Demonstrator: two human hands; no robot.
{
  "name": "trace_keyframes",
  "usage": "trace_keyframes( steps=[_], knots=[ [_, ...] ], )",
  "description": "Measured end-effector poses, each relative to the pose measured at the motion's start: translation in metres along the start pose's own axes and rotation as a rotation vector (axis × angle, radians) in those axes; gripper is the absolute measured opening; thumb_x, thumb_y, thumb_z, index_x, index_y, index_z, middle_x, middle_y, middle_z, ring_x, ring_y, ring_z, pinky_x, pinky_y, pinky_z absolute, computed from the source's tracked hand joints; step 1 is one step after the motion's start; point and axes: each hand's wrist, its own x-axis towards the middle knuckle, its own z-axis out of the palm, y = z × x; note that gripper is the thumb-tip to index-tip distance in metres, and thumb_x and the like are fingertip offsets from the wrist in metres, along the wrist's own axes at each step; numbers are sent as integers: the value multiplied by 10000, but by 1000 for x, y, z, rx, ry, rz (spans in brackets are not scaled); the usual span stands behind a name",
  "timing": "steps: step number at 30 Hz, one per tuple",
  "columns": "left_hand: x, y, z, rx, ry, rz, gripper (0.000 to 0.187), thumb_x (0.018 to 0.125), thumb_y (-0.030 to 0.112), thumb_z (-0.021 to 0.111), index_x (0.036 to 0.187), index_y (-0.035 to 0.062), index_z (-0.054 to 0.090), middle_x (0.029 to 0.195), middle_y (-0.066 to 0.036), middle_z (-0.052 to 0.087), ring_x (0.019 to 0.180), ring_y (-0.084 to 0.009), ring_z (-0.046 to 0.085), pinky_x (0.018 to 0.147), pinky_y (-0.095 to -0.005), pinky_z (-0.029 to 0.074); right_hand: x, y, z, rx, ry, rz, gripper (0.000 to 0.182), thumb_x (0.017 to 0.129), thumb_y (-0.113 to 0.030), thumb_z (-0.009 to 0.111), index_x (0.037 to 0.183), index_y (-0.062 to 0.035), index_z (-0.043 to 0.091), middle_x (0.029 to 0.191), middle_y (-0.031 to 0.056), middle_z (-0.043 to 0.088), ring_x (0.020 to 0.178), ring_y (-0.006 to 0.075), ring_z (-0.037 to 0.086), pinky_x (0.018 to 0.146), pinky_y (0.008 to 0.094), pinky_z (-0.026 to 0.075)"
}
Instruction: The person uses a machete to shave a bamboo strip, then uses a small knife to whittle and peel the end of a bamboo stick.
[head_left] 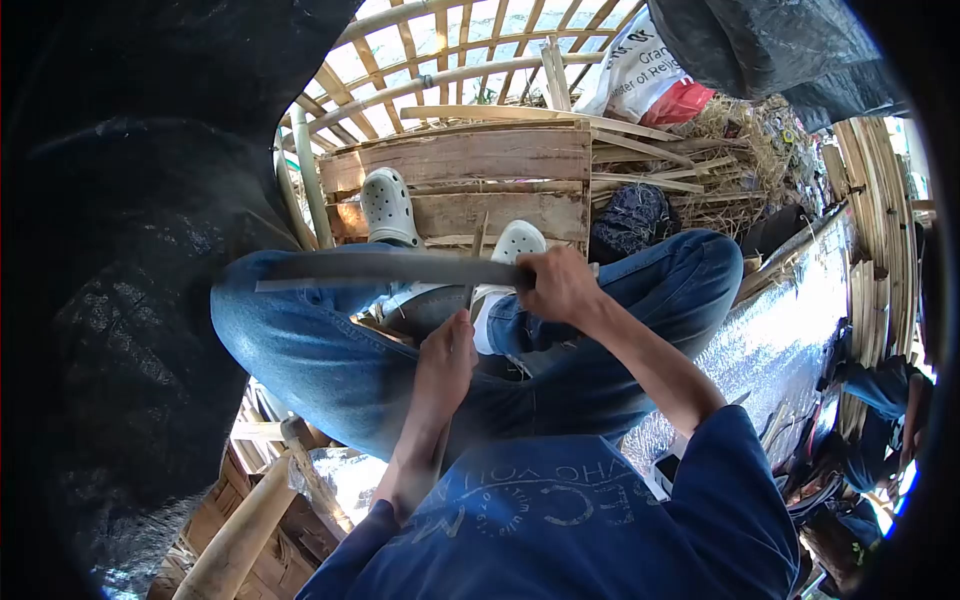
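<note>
My right hand is closed around the handle of a machete. Its long, motion-blurred blade points left across my lap, above my jeans. In my left hand is a thin bamboo strip, gripped below the blade. The strip's upper end sticks out beyond the blade, toward my feet, and its lower part runs back along my left forearm. Where they cross, the blade overlaps the strip just past my left fingertips.
Ahead of my light clogs lies a wooden slatted panel. Loose bamboo strips, straw and a printed sack are beyond it. Black plastic sheeting hangs at left. A silver sheet and another person are at right.
</note>
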Motion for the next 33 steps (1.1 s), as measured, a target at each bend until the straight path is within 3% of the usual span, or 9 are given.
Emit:
trace_keyframes(
  steps=[2, 3, 6, 9, 16, 23, 27, 29, 33],
  knots=[
    [-3, -2, 0, 17, 0, 27, 454, 981, 349, 365, 693, 11, 459, 532, -29, 419, 492, -116, 398, 485, -292, 330, 16, 12, -4, 64, 104, 216, 151, 748, -157, 598, 791, -34, 673, 681, 190, 631, 685, 313, 653, 692, 389, 518],
    [-4, -4, 9, 7, -7, 34, 454, 981, 349, 365, 693, 11, 459, 532, -29, 419, 492, -116, 398, 485, -292, 330, 23, 19, -19, 201, 89, 360, 231, 755, -221, 575, 882, -65, 688, 738, 210, 636, 711, 365, 635, 695, 430, 506],
    [-4, 0, 22, -70, -63, 81, 425, 977, 327, 381, 692, 22, 458, 531, -20, 405, 462, -96, 385, 462, -256, 337, 24, 38, -18, 222, 144, 412, 213, 760, -201, 573, 862, -50, 682, 726, 206, 628, 697, 360, 631, 671, 428, 500],
    [-7, 13, 15, -239, -143, -119, 391, 971, 332, 404, 730, 41, 503, 539, -4, 422, 428, -68, 379, 405, -217, 321, 9, 30, -22, 189, 261, 309, 181, 760, -182, 577, 827, -49, 679, 703, 196, 622, 673, 365, 621, 644, 425, 497],
    [-3, 14, 6, -423, -149, -96, 195, 962, 228, 453, 933, 42, 501, 597, 28, 436, 442, -20, 372, 383, -178, 289, -16, 8, -17, 16, 103, -33, 198, 643, -209, 638, 807, -100, 660, 638, 145, 621, 643, 338, 630, 642, 422, 519],
    [0, -7, 9, -25, -5, 138, 244, 960, 216, 430, 864, -1, 487, 586, -30, 465, 481, -91, 429, 460, -262, 336, -8, 6, -4, 12, 45, -8, 148, 624, -133, 621, 761, -80, 641, 623, 141, 606, 620, 335, 613, 605, 412, 504],
    [4, -13, 7, -23, 16, 113, 243, 956, 203, 426, 850, -8, 484, 581, -49, 461, 483, -107, 428, 464, -279, 340, 4, 10, 14, 33, 52, 62, 189, 635, -199, 626, 788, -98, 674, 673, 149, 638, 665, 324, 637, 665, 413, 517],
    [6, -22, 8, -85, 6, 120, 198, 976, 237, 422, 883, 70, 473, 599, 46, 404, 448, -11, 354, 387, -175, 270, 10, 11, 19, 57, 100, 97, 186, 638, -198, 621, 784, -98, 678, 683, 152, 641, 665, 324, 637, 665, 410, 516],
    [9, -23, 9, -72, 30, 134, 199, 977, 239, 418, 886, 71, 471, 590, 45, 395, 428, -14, 341, 376, -178, 264, 17, 13, 14, -18, 119, 124, 183, 648, -200, 612, 782, -97, 681, 691, 167, 640, 669, 331, 635, 669, 412, 517]
  ],
)
